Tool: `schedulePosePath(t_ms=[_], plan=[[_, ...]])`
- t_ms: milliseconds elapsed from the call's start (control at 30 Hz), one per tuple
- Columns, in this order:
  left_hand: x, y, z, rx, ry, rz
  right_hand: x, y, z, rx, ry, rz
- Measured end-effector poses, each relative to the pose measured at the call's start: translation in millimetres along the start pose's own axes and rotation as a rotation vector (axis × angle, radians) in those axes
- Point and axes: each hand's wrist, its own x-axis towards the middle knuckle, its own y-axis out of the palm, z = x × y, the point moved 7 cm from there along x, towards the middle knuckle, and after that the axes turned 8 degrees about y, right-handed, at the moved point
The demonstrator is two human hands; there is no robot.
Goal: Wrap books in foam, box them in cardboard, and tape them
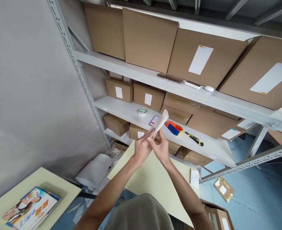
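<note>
Both hands raised together over pale yellow-green table (152, 179), in front of grey metal shelving (131, 68). Left hand (142, 147) and right hand (161, 148) touching, fingers pinched on lower end of a white folded paper piece (162, 120). Paper: plain white, narrow, creased lengthwise, tapering toward the grip, wider blunt tip pointing up and right. No print visible on it. Held in the air, level with middle shelf, clear of table.

Behind paper on middle shelf: phone (153, 120) with lit screen, just left of tip; red-and-blue tape dispenser (175, 127) just right; roll of tape (142, 111) farther left; yellow-black utility knife (194, 139) farther right. Brown cardboard boxes (148, 40) along all shelves, several with white labels. Upper shelf edge: a white mouse (209, 88).

Lower left: second table with a colourful printed box (32, 207). White foam roll (95, 171) on floor by wall.
</note>
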Motion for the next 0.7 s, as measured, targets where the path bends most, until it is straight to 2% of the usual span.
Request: schedulePosePath(t_ms=[100,200,233,300,367,433,567,700], plan=[[-6,5.8,-13,-0.046,0.043,0.076,5,-16,7,-0.059,-0.087,-0.227],[1,-6.3,-10,-0.221,0.016,0.188,16,-42,7,-0.077,-0.093,-0.265],[6,-17.3,-3,-0.274,-0.019,0.170,19,-49,5,-0.072,-0.080,-0.249],[19,-48.0,17,-0.302,-0.099,0.025,26,-59,-2,-0.030,-0.035,-0.187],[29,-71.0,35,-0.316,-0.171,-0.048,29,-58,-12,0.022,0.023,-0.116],[34,-81.1,48,-0.342,-0.223,-0.018,30,-50,-22,0.068,0.074,-0.054],[33,-88.3,60,-0.337,-0.248,0.022,31,-32,-32,0.186,0.133,0.014],[31,-90.1,72,-0.379,-0.270,0.050,36,-22,-31,0.207,0.155,0.046]])
